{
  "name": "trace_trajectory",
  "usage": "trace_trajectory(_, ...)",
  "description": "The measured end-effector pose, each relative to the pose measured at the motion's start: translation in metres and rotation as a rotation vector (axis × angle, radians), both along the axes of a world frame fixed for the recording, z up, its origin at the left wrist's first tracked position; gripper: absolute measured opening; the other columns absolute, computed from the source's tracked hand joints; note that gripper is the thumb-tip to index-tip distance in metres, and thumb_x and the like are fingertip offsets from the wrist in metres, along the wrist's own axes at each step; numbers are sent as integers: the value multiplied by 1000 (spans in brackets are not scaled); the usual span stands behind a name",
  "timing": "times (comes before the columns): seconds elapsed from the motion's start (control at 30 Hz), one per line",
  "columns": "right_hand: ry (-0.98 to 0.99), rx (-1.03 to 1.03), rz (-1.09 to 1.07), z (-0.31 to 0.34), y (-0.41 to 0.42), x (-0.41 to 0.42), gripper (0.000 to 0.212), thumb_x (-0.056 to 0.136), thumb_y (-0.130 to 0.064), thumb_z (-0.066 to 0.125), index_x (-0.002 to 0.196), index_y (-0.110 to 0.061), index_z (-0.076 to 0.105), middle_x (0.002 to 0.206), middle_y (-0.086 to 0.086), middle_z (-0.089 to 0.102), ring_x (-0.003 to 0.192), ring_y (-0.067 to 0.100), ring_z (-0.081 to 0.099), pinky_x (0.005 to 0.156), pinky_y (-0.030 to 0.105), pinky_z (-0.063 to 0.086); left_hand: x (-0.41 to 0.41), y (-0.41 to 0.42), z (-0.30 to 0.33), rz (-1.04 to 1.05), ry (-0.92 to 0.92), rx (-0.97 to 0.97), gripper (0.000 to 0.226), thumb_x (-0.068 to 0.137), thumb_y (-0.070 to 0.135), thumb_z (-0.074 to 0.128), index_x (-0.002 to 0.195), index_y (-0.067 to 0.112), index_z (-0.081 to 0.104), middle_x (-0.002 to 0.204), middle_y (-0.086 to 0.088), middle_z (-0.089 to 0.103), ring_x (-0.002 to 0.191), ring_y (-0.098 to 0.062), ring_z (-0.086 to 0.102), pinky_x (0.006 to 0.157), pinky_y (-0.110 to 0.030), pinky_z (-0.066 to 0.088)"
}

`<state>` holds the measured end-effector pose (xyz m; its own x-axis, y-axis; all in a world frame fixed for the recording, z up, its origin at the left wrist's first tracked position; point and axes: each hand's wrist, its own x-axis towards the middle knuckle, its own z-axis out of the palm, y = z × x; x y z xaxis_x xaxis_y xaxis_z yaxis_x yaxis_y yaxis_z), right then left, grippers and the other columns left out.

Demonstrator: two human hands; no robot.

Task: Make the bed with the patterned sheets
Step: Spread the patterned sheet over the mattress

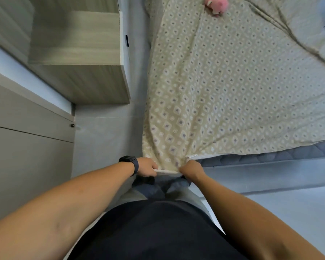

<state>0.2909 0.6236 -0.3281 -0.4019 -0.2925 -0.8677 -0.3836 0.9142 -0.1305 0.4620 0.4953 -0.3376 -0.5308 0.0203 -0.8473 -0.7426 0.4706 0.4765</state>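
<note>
A beige patterned sheet (223, 91) with small diamond and ring shapes lies spread over the bed, with long creases at the upper right. Its near corner is bunched and drawn toward me. My left hand (147, 167), with a dark watch on the wrist, grips the white hem of that corner. My right hand (190, 168) grips the same hem just to the right. Below the sheet's lower edge the blue quilted mattress (270, 156) shows bare.
A pink soft toy (217, 4) lies on the sheet at the far end. A wooden cabinet (79, 59) stands to the left of the bed across a narrow strip of pale floor (105, 143). Grey cupboard doors (26, 147) line the left side.
</note>
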Motion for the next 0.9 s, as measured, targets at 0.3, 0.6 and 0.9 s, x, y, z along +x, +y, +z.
trace_trajectory(0.3, -18, 152, 34, -2, 2, -33, 25, 87, -27, 50, 74, -8, 59, 74, 9, 68, 66, 24, 62, 64, 30, 50, -35, -23, 8, 80, 12, 22, 27, 99, 29, 57, 114, 16, 75, 115, 5, 70, 111, -18, 62, 97, -28, 46)
trace_trajectory(0.6, -11, 15, -67, 7, 13, -63, 25, 101, -14, 43, 83, -2, 55, 81, 10, 50, 78, 26, 53, 65, 30, 39, -81, -31, 22, -8, 80, -104, 34, 102, 16, 45, 128, 12, 67, 135, -4, 63, 125, -22, 56, 92, -24, 42)
trace_trajectory(0.9, -8, -101, -97, 26, 34, -135, 27, 99, -21, 47, 74, -11, 49, 76, 5, 54, 68, 22, 48, 66, 30, 40, -160, -13, 39, -95, 106, -147, 33, 102, 20, 46, 125, 15, 67, 133, -4, 64, 119, -23, 59, 96, -31, 45)
